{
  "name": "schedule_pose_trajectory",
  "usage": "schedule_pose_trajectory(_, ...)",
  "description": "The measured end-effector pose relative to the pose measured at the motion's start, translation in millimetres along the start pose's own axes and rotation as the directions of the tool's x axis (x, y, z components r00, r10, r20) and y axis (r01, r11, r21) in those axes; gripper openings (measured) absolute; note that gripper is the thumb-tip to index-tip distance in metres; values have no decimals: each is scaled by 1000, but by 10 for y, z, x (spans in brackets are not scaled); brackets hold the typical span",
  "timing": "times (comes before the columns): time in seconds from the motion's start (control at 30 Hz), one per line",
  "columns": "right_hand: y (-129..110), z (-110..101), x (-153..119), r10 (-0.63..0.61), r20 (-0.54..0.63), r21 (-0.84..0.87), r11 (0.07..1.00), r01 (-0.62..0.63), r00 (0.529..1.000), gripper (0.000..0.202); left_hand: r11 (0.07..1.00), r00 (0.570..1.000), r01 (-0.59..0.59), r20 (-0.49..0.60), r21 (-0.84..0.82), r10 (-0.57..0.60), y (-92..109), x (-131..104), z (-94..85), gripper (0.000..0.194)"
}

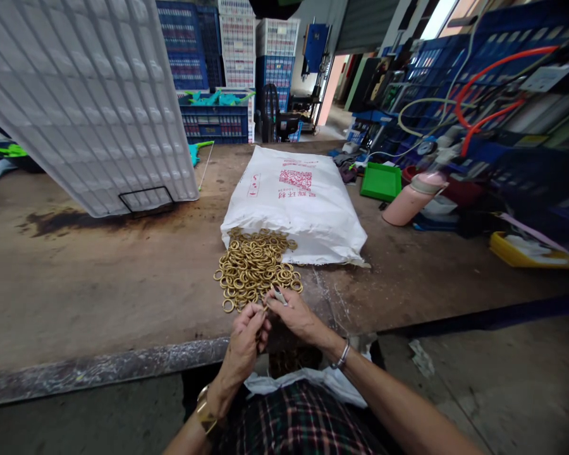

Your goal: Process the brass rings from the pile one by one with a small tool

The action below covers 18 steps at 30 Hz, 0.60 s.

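I observe the person's two bare hands meeting at the near edge of the brown, stained wooden tabletop [171,278], directly in front of a loose heap of small brass-coloured metal rings [253,265]. The left hand [246,332], a gold-toned watch [205,411] at its wrist, has its fingers clenched, thumb against forefinger; whether they grip a ring I cannot tell. The right hand [301,316], a silver-coloured metal bracelet [342,354] at its wrist, has its fingers grasping a small, slim grey tool [279,296]; its exact type cannot be made out. Both sets of fingertips are touching or nearly so. The heap lies at the mouth of a white woven sack printed in red [296,208], which rests flat. To the left, a greyish-white ribbed plastic crate [90,101] stands tilted. Right of the sack are a bright green plastic tray [380,181] and a pink cylindrical bottle [410,203], the latter leaning.
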State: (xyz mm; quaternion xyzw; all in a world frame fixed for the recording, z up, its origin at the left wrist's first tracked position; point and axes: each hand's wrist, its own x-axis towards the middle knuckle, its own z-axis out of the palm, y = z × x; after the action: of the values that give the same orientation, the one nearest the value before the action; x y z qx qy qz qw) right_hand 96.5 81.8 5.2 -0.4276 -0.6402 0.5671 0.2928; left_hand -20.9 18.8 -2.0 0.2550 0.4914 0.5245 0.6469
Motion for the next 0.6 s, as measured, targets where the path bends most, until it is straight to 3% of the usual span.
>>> schedule_pose_trajectory(0.13, 11, -1, -4, 4, -21, -63, 998, -5, 1000, 18, 995, 998, 56, 2, -87, -56, 36, -27, 7, 35)
schedule_pose_trajectory(0.23, 20, -8, -33, -55, -62, -218, 975, 41, 997, 17, 990, 998, 55, -11, -127, -57, 42, -26, 0, 35)
schedule_pose_trajectory(0.43, 21, -8, -147, -136, 119, -517, 837, 179, 984, 13, 994, 999, 20, -47, -109, -25, 31, -13, 1, 38)
schedule_pose_trajectory(0.6, 13, -15, -161, -120, 167, -642, 740, 200, 979, 17, 998, 998, -7, -57, -60, 4, 12, -10, -23, 37)
